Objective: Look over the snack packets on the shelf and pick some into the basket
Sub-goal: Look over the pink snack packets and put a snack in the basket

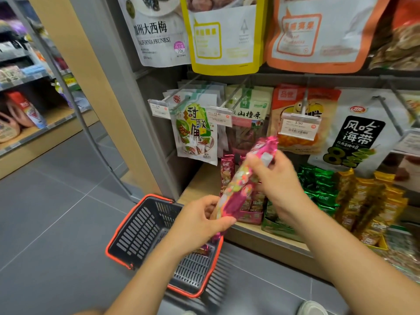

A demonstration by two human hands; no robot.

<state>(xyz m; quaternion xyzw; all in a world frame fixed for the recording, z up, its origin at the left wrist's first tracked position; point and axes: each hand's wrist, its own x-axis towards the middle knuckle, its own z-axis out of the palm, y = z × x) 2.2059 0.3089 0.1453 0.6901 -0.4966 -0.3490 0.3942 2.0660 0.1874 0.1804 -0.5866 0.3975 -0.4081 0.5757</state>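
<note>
A long pink snack packet (241,185) with coloured dots is held tilted in front of the shelf. My left hand (200,221) grips its lower end and my right hand (275,178) pinches its upper part. Below them on the floor stands a dark basket with an orange rim (118,228), close against the shelf base. A small pink packet (204,248) lies inside it, partly hidden by my left forearm. More pink packets (227,171) stand in a box on the shelf behind the held one.
Green packets (318,187) and gold packets (368,201) fill the low shelf (200,185) at right. Hanging bags on pegs with price tags (297,126) cover the wall above. Another shelf unit (27,105) stands across the grey tiled aisle at left. A shoe (313,308) shows at the bottom.
</note>
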